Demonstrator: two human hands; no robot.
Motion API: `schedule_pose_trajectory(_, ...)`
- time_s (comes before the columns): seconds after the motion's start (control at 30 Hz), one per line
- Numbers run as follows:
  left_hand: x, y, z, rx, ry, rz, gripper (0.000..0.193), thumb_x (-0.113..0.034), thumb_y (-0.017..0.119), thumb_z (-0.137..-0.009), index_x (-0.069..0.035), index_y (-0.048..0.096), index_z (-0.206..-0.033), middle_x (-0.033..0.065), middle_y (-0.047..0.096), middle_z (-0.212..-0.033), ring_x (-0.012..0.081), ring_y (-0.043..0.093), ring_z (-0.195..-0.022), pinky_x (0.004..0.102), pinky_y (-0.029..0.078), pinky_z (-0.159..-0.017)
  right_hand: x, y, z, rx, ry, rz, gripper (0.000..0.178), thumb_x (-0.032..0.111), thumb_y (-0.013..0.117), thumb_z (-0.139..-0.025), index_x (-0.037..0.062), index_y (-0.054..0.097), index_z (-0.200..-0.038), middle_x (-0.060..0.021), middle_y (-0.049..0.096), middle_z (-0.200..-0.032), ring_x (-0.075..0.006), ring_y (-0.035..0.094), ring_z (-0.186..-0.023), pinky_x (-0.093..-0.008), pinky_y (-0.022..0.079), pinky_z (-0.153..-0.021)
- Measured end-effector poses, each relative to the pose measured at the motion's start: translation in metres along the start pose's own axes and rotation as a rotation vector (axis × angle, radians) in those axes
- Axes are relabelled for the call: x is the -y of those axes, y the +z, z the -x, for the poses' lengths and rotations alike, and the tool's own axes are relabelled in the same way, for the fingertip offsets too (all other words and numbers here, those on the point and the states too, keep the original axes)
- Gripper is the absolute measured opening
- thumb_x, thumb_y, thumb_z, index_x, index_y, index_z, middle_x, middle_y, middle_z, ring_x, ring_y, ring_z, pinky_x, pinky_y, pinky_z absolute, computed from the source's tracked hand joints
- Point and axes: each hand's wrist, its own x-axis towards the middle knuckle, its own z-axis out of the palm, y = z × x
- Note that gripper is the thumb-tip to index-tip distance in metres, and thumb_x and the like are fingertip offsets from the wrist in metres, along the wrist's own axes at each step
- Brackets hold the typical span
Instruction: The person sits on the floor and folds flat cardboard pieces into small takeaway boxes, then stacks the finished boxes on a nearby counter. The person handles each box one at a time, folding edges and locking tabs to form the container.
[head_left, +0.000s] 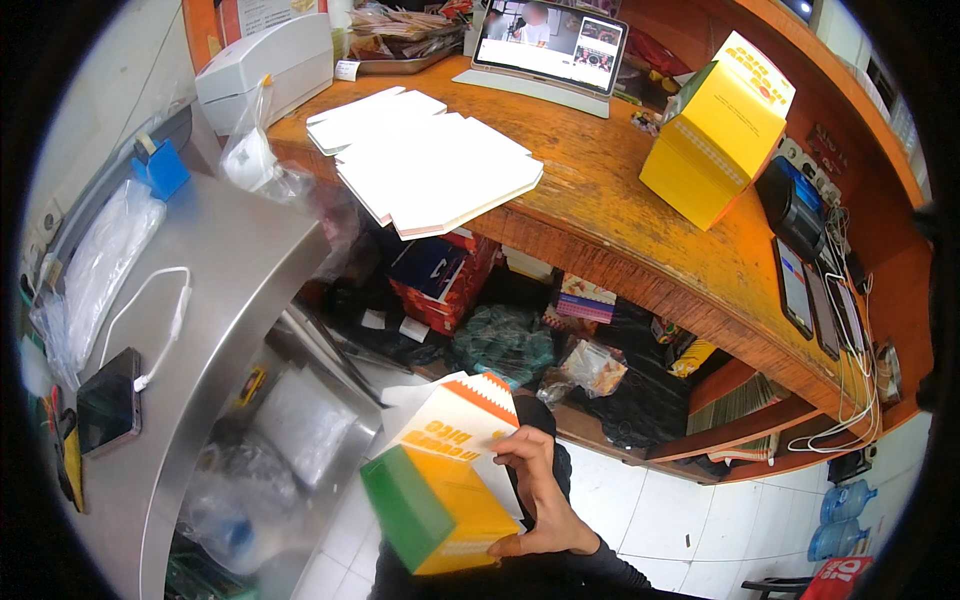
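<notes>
My right hand (545,495) comes from the lower right in a black sleeve and grips a yellow, green and white cardboard food box (470,505) near the bottom of the view. Its fingers lie on the box's right side and its thumb is at the lower corner. The box is tilted, with a zigzag-edged white and orange flap (455,415) standing up at its far end. My left hand does not show. Ahead, a stack of flat white box blanks (430,165) lies at the desk's edge. More yellow box cardboard (720,130) stands on the desk at the right.
The wooden desk (590,180) carries a tablet (548,50) and a white printer (265,70). Phones and cables lie at its right end. At left, a steel counter (230,240) holds a phone (110,400) on a charger. Bags and boxes fill the space under the desk.
</notes>
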Motion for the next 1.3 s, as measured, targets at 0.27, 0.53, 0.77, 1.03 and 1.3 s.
schedule_pose_trajectory(0.27,-0.035,0.034,-0.007,-0.027,-0.017,0.222,0.057,-0.021,0.062,-0.091,0.003,0.038,-0.137,0.0200,0.051,-0.131,0.0278,0.054,-0.117,0.0364,0.043,-0.100,-0.004,0.000,0.006,0.210,0.075,-0.302,0.092,0.015,0.086,-0.065,0.0044,0.031,-0.138,-0.0115,0.037,-0.135,-0.0240,0.033,-0.135,-0.0373,0.020,-0.115)
schedule_pose_trajectory(0.53,-0.062,0.033,0.001,-0.043,0.218,-0.102,0.058,-0.014,0.062,-0.090,0.001,0.038,-0.141,0.0147,0.053,-0.130,0.0281,0.052,-0.123,0.0364,0.042,-0.101,0.049,-0.073,-0.024,-0.068,-0.167,0.476,0.084,0.035,0.087,-0.050,0.0065,0.053,-0.121,-0.0105,0.052,-0.115,-0.0264,0.047,-0.118,-0.0385,0.033,-0.103)
schedule_pose_trajectory(0.77,-0.067,0.014,0.000,-0.087,0.192,-0.121,0.063,-0.004,0.066,-0.087,0.000,0.037,-0.142,0.0170,0.051,-0.131,0.0293,0.057,-0.118,0.0305,0.046,-0.094,0.175,-0.178,-0.100,-0.661,-0.711,1.788,0.073,0.032,0.082,-0.056,0.0123,0.061,-0.123,-0.0133,0.052,-0.118,-0.0322,0.049,-0.112,-0.0465,0.036,-0.100)
schedule_pose_trajectory(1.03,-0.057,0.022,-0.003,-0.012,0.156,-0.098,0.060,-0.003,0.066,-0.085,0.001,0.040,-0.139,0.0172,0.054,-0.127,0.0309,0.060,-0.113,0.0328,0.048,-0.093,0.200,-0.285,-0.176,-0.438,-0.385,1.498,0.056,0.029,0.078,-0.073,0.0192,0.060,-0.125,-0.0117,0.048,-0.106,-0.0243,0.053,-0.100,-0.0372,0.048,-0.086)
schedule_pose_trajectory(1.3,-0.054,0.025,-0.011,-0.048,0.129,-0.102,0.054,-0.001,0.063,-0.085,0.003,0.043,-0.135,0.0169,0.056,-0.122,0.0315,0.062,-0.109,0.0346,0.049,-0.094,0.179,-0.335,-0.181,-0.437,-0.032,0.963,0.046,0.042,0.054,-0.096,0.0081,0.060,-0.127,-0.0097,0.061,-0.111,-0.0144,0.058,-0.096,-0.0293,0.046,-0.088)
